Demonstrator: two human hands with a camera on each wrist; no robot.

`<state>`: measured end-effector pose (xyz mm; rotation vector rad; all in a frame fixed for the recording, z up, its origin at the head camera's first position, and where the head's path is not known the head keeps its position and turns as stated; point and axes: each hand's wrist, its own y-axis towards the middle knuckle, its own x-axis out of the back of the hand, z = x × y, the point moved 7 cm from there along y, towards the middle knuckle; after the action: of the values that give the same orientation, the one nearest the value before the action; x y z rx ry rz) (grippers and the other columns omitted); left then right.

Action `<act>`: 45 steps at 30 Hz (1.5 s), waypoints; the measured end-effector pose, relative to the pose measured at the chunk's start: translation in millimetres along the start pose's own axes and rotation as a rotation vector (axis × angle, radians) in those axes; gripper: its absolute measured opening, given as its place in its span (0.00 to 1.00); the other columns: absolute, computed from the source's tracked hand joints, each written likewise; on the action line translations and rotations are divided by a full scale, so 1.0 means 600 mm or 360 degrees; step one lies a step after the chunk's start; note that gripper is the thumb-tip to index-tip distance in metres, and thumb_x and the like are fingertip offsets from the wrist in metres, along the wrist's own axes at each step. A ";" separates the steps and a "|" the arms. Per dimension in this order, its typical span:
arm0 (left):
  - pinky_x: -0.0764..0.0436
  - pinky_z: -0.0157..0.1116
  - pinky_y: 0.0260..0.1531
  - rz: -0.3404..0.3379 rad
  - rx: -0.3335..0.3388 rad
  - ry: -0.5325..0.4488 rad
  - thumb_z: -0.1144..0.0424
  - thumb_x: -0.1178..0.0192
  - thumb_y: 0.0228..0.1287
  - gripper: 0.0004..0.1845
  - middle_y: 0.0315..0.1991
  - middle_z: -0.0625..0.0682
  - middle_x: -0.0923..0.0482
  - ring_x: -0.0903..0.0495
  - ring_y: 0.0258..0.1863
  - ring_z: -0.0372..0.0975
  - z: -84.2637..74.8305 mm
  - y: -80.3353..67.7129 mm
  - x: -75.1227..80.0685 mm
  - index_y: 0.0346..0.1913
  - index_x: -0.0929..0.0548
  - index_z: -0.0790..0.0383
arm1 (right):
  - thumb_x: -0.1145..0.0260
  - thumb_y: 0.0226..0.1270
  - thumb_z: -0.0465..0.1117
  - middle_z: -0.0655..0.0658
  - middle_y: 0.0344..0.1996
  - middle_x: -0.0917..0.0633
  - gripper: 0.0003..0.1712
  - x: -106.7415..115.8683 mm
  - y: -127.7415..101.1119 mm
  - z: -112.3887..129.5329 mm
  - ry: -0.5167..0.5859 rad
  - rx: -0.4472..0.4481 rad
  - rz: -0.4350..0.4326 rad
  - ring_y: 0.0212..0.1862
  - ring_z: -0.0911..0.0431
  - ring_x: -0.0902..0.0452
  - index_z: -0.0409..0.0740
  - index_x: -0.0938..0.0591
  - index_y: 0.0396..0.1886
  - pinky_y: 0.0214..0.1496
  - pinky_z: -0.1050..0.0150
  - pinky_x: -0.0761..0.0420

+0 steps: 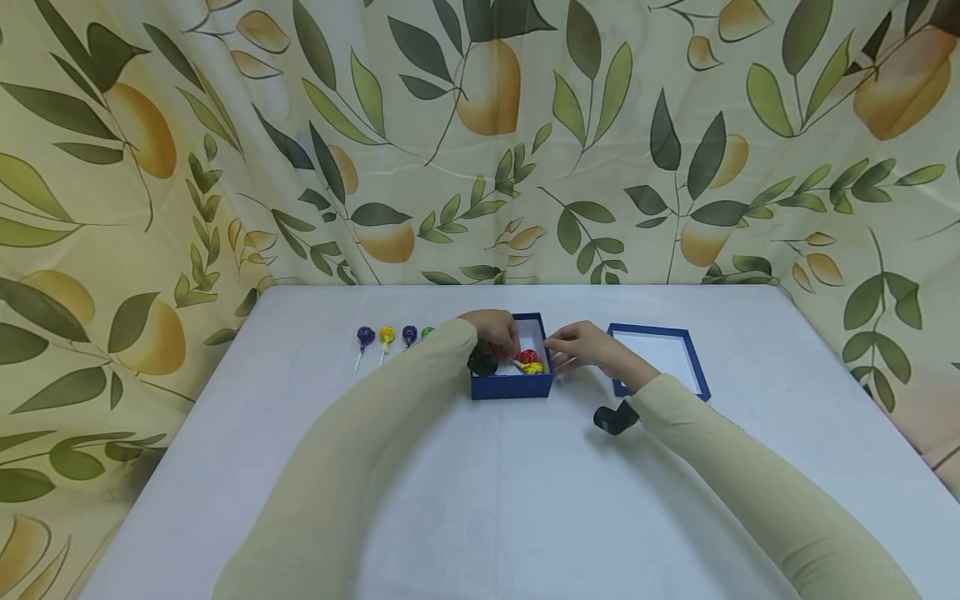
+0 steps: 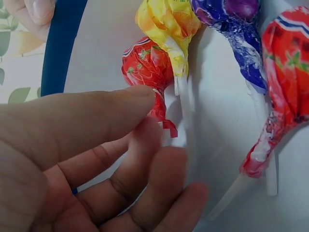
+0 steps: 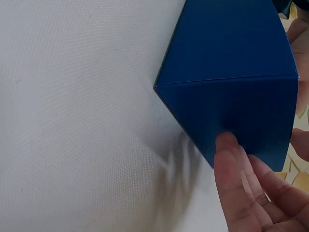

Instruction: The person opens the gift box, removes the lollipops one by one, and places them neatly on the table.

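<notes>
A small blue box stands open mid-table with several wrapped lollipops inside: a small red one, a yellow one, a purple one and a larger red one. My left hand reaches into the box. In the left wrist view its thumb and curled fingers pinch the small red lollipop at its twisted neck. My right hand is at the box's right side, its fingers laid straight against the blue outer wall.
The box's blue lid lies upside down just right of the box. Left of it, a row of lollipops lies on the white tablecloth: purple, yellow, purple, green. A leaf-print curtain hangs behind the table.
</notes>
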<state>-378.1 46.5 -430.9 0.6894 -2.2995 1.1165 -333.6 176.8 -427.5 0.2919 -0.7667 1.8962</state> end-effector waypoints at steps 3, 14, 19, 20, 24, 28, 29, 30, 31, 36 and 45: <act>0.28 0.26 0.24 -0.0035 -0.0001 0.0043 0.65 0.40 0.63 0.08 0.24 0.47 0.25 0.29 0.22 0.34 0.001 -0.002 0.000 0.39 0.16 0.67 | 0.46 0.72 0.44 0.28 0.55 0.23 0.25 0.000 0.000 0.001 -0.0003 -0.0002 0.0000 0.46 0.49 0.17 0.27 0.29 0.58 0.51 0.58 0.18; 0.36 0.29 0.21 0.0022 0.0046 0.0163 0.64 0.38 0.61 0.07 0.17 0.48 0.31 0.35 0.18 0.35 0.015 0.023 0.002 0.29 0.15 0.63 | 0.46 0.72 0.44 0.28 0.54 0.23 0.25 -0.002 -0.001 0.004 -0.0015 -0.0020 -0.0002 0.47 0.47 0.18 0.27 0.29 0.59 0.51 0.57 0.18; 0.35 0.26 0.21 -0.0026 0.0047 0.0157 0.63 0.40 0.63 0.07 0.19 0.46 0.30 0.34 0.19 0.34 0.009 0.009 0.000 0.36 0.14 0.63 | 0.47 0.72 0.44 0.28 0.55 0.23 0.25 -0.001 -0.002 0.004 0.0000 -0.0002 0.0000 0.46 0.48 0.18 0.27 0.29 0.59 0.52 0.57 0.18; 0.35 0.26 0.20 -0.0034 0.0041 0.0165 0.62 0.40 0.63 0.08 0.19 0.45 0.30 0.34 0.19 0.33 0.007 0.006 0.000 0.37 0.14 0.63 | 0.46 0.72 0.44 0.28 0.55 0.23 0.26 -0.001 -0.002 0.003 0.0003 0.0004 0.0001 0.46 0.48 0.18 0.27 0.29 0.59 0.52 0.57 0.18; 0.36 0.25 0.20 -0.0023 0.0019 0.0199 0.62 0.40 0.63 0.08 0.18 0.44 0.31 0.35 0.18 0.32 0.003 -0.001 -0.002 0.38 0.14 0.63 | 0.47 0.72 0.44 0.27 0.55 0.24 0.26 -0.002 -0.002 0.003 0.0017 0.0021 0.0010 0.47 0.47 0.18 0.26 0.29 0.59 0.52 0.57 0.18; 0.38 0.26 0.19 0.0011 0.0006 0.0208 0.63 0.39 0.62 0.08 0.18 0.44 0.30 0.37 0.16 0.32 0.001 -0.003 -0.003 0.38 0.14 0.65 | 0.47 0.73 0.43 0.27 0.56 0.24 0.26 -0.002 0.000 0.002 0.0015 0.0019 0.0011 0.49 0.45 0.18 0.26 0.30 0.59 0.52 0.57 0.18; 0.38 0.25 0.19 0.0016 0.0002 0.0209 0.63 0.39 0.62 0.09 0.18 0.43 0.30 0.38 0.16 0.32 0.001 -0.003 -0.003 0.38 0.14 0.65 | 0.47 0.73 0.43 0.27 0.56 0.25 0.26 -0.002 0.000 0.002 0.0016 0.0015 0.0012 0.49 0.45 0.19 0.26 0.30 0.59 0.52 0.57 0.18; 0.38 0.25 0.19 0.0019 -0.0003 0.0208 0.63 0.39 0.62 0.09 0.19 0.43 0.28 0.37 0.16 0.32 0.001 -0.003 -0.003 0.39 0.14 0.65 | 0.47 0.73 0.43 0.27 0.56 0.25 0.26 -0.002 0.000 0.001 0.0015 0.0013 0.0011 0.49 0.44 0.19 0.26 0.30 0.60 0.52 0.57 0.18; 0.38 0.25 0.19 0.0022 -0.0010 0.0206 0.63 0.39 0.62 0.09 0.19 0.43 0.27 0.37 0.16 0.32 0.001 -0.002 -0.003 0.39 0.14 0.65 | 0.47 0.73 0.43 0.27 0.56 0.25 0.26 -0.001 0.000 0.001 0.0012 0.0013 0.0012 0.50 0.44 0.19 0.26 0.30 0.60 0.52 0.57 0.18; 0.38 0.25 0.19 0.0028 -0.0039 0.0216 0.64 0.40 0.63 0.08 0.21 0.43 0.25 0.36 0.16 0.31 0.003 0.004 -0.003 0.38 0.14 0.65 | 0.47 0.73 0.44 0.28 0.56 0.24 0.26 -0.001 0.002 0.000 0.0009 0.0015 0.0010 0.50 0.44 0.19 0.27 0.30 0.59 0.52 0.57 0.19; 0.33 0.25 0.23 0.0013 -0.0014 0.0158 0.70 0.40 0.61 0.08 0.31 0.46 0.23 0.31 0.24 0.33 0.004 -0.002 -0.002 0.41 0.14 0.62 | 0.47 0.73 0.44 0.28 0.54 0.23 0.25 -0.002 0.001 0.002 -0.0002 0.0021 0.0009 0.47 0.48 0.18 0.27 0.28 0.58 0.52 0.57 0.18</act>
<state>-376.7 44.4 -432.2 0.6082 -2.2240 1.1184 -333.9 175.1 -427.3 0.2997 -0.7569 1.9071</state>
